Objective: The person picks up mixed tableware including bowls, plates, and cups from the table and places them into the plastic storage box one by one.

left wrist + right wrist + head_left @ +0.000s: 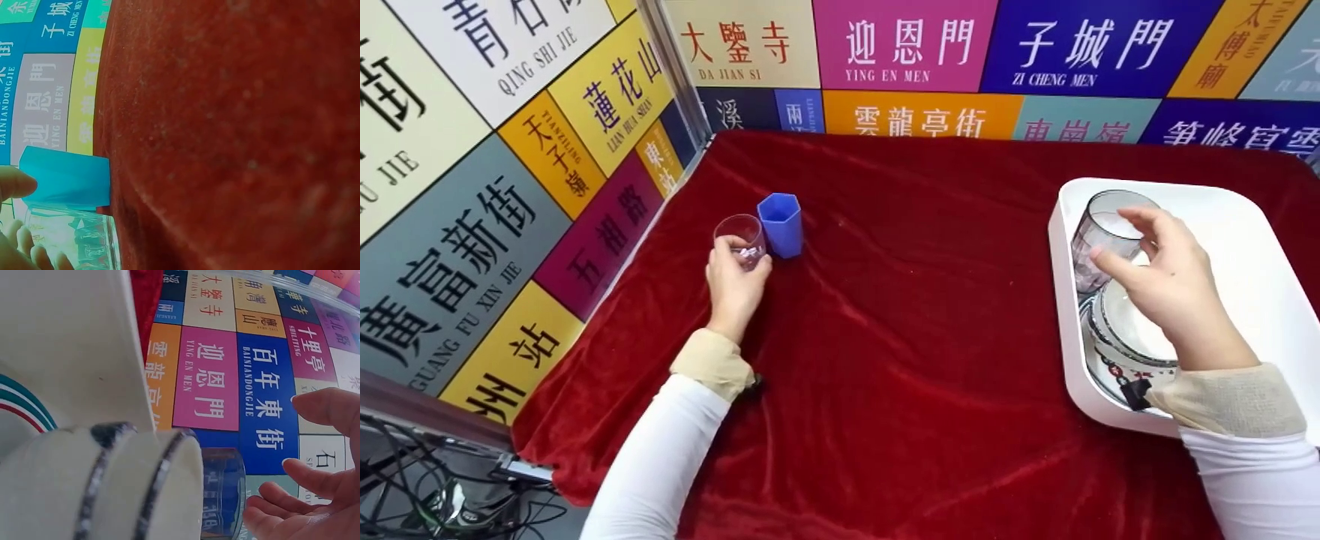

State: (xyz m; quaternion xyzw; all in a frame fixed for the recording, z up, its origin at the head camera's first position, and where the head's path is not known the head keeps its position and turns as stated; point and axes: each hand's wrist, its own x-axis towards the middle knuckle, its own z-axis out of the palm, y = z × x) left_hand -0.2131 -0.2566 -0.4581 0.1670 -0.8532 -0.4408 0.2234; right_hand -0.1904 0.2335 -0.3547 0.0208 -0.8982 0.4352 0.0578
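Observation:
A small clear glass stands on the red cloth, with my left hand curled round its near side. In the left wrist view the fingertips lie along the glass. Close beside it stands a blue hexagonal cup. My right hand is over the white tray, its fingers spread around the top of a taller tinted glass. In the right wrist view the thumb and fingers are spread, with the lower fingertips beside the glass.
White bowls with dark-patterned rims sit in the tray, in front of the tall glass. The red cloth has folds. Sign-covered panels stand behind and on the left. Cables hang at the lower left.

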